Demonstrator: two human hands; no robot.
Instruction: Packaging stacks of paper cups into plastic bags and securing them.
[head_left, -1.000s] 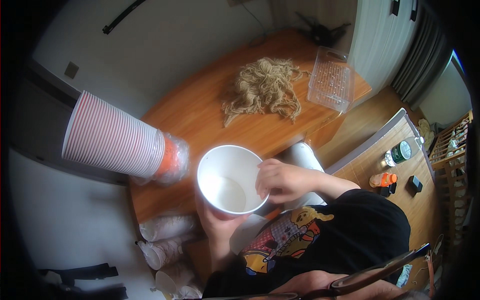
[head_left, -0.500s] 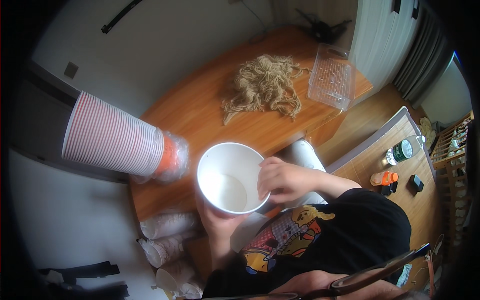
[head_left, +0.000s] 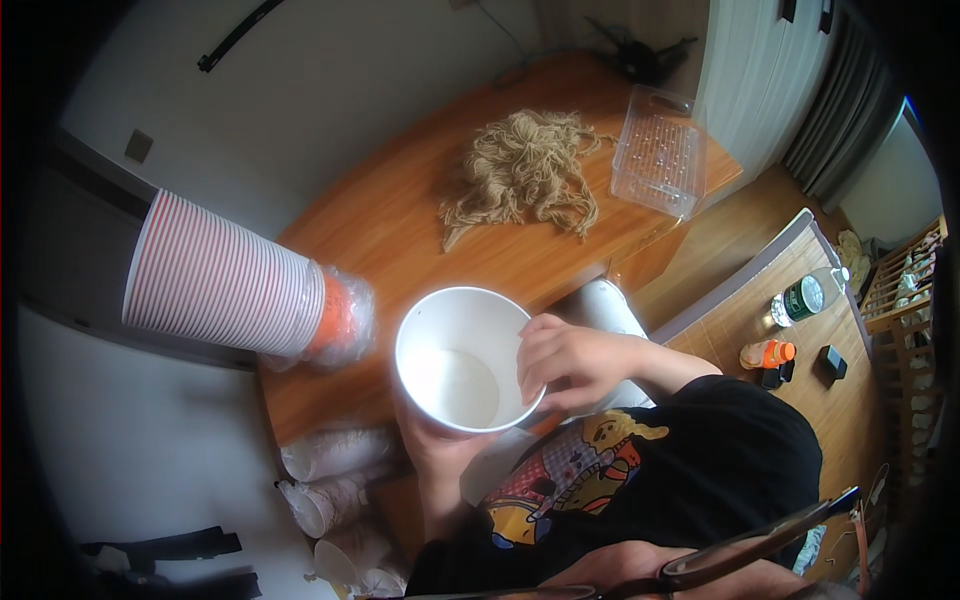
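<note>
A large white paper tub (head_left: 455, 370) is held mouth up in front of my chest, tilted so that its bare white inside and round bottom show. My left hand (head_left: 440, 452) is closed around its outer wall from below, with most of the fingers hidden behind the tub. Over the right side of the rim, the fingers of my right hand (head_left: 572, 362) are bent inward, gripping the edge; the thumb is hidden. To the left, a tall stack of nested tubs (head_left: 225, 275) with red-and-white rims stands in crumpled clear plastic wrap (head_left: 350, 315).
On the wooden table (head_left: 400, 235) lie a heap of beige yarn (head_left: 525, 175) and a clear plastic basket (head_left: 660, 155). Wrapped tub stacks (head_left: 335, 455) lie below the table's near left edge. A second surface at right holds a water bottle (head_left: 803, 300) and a small orange-capped bottle (head_left: 768, 355).
Both hands keep their grip on the tub, which has moved only very slightly to the right. The view has shifted a little.
</note>
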